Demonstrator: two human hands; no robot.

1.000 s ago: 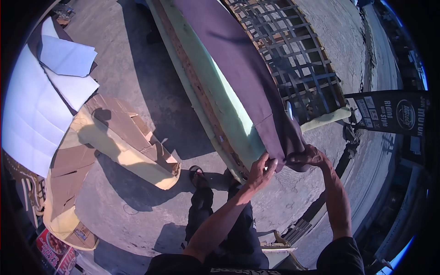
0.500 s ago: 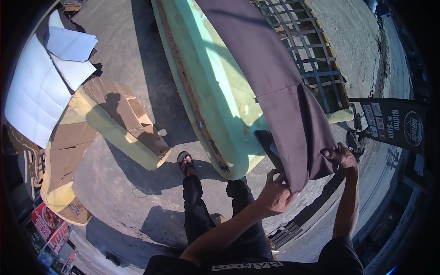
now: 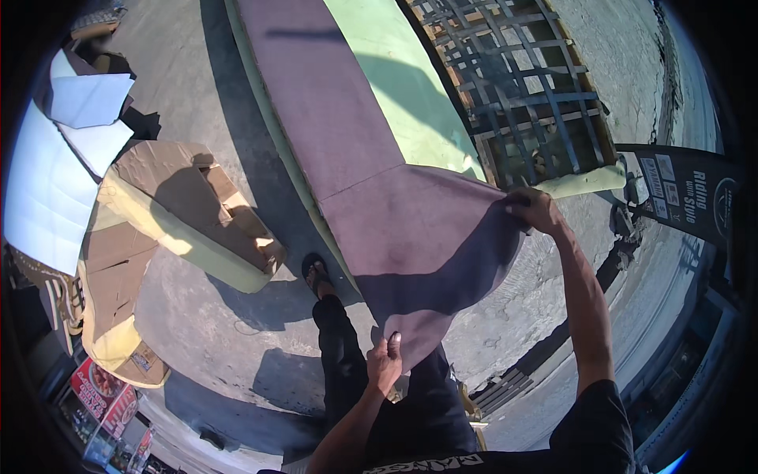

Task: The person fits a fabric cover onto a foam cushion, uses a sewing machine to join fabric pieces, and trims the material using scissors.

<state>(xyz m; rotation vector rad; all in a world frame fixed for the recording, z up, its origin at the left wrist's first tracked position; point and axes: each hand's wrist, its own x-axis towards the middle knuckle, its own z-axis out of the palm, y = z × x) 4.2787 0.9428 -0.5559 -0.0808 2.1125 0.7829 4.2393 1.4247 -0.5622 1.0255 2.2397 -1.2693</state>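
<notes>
A long maroon fabric sheet (image 3: 371, 182) lies over a pale green foam mattress (image 3: 403, 95) that stretches away from me. Its near end is lifted off the foam and spread between my hands. My left hand (image 3: 384, 362) pinches the lower corner of the fabric just above my legs. My right hand (image 3: 534, 209) grips the other corner, held out to the right at arm's length. My dark trousers and one sandalled foot (image 3: 316, 272) show under the cloth.
A second foam slab wrapped in brown cardboard (image 3: 197, 217) lies on the concrete to the left, with white sheets (image 3: 55, 174) beyond it. A metal grid frame (image 3: 521, 87) stands behind the mattress at upper right. A dark printed banner (image 3: 687, 197) hangs at right.
Both hands have moved apart, pulling the fabric's end off the mattress edge and spreading it open. The view has shifted so the mattress sits further up.
</notes>
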